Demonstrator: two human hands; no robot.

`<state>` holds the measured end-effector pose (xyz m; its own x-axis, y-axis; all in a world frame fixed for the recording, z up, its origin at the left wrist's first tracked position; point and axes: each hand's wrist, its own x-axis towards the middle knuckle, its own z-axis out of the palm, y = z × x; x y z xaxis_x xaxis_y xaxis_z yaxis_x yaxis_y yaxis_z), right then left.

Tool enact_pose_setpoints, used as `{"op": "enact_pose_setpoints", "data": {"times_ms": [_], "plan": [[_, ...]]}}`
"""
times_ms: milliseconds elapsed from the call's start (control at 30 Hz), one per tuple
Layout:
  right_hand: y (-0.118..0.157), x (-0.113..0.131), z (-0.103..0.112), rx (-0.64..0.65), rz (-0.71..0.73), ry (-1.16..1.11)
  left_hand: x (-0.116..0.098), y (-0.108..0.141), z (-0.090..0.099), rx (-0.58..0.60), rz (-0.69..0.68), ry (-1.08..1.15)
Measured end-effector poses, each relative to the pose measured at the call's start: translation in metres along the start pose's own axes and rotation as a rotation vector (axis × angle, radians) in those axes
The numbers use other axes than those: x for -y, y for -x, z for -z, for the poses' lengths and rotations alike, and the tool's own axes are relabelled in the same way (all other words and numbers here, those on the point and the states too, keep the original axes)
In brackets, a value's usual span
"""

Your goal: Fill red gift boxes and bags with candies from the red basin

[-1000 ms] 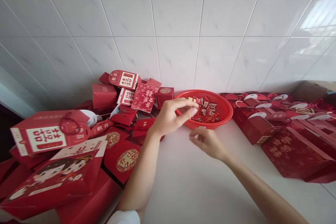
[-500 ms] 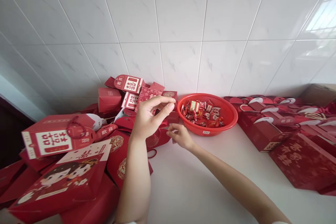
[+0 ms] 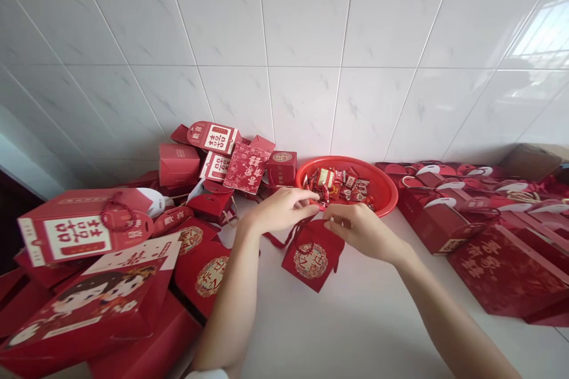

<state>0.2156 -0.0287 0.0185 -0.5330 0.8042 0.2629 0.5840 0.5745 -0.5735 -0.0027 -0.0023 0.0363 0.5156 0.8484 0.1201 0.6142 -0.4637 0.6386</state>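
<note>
A small red gift box [image 3: 311, 260] with a round gold emblem and dark red ribbon hangs tilted between my hands, just above the white table. My right hand [image 3: 360, 228] pinches its upper right edge between thumb and fingers. At the top of the box, my left hand [image 3: 282, 210] has thumb and fingers closed; which part they grip is not clear. Behind my hands stands a red plastic basket [image 3: 389, 192] with wrapped candies [image 3: 344, 183] in it.
Red boxes [image 3: 102, 237] with printed characters lie piled on the left. More boxes [image 3: 246, 169] are heaped against the tiled wall [image 3: 302, 106]. Rows of red boxes [image 3: 507, 266] stand on the right, with a brown carton [image 3: 533, 161] behind them.
Both hands have moved right, in front of the basket. The red gift box has come from the pile's edge at the left and is now held up between them.
</note>
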Motion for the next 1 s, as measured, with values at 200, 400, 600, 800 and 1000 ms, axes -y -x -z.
{"op": "enact_pose_setpoints", "data": {"times_ms": [200, 400, 600, 800, 1000], "plan": [[0.022, 0.002, 0.01, 0.017, -0.048, 0.142, -0.001, -0.012, -0.012, 0.165, 0.015, 0.01], [0.03, 0.002, 0.011, 0.029, -0.039, 0.273, 0.001, -0.024, -0.026, 0.214, -0.043, 0.002], [0.033, -0.001, 0.007, 0.05, -0.015, 0.392, 0.001, -0.028, -0.026, -0.086, -0.075, 0.042], [0.031, -0.002, -0.008, 0.098, 0.121, 0.417, -0.001, -0.026, -0.013, -0.57, -0.168, 0.449], [0.023, -0.004, -0.01, 0.031, 0.095, 0.191, -0.01, -0.017, -0.007, -0.664, -0.301, 0.604]]}}
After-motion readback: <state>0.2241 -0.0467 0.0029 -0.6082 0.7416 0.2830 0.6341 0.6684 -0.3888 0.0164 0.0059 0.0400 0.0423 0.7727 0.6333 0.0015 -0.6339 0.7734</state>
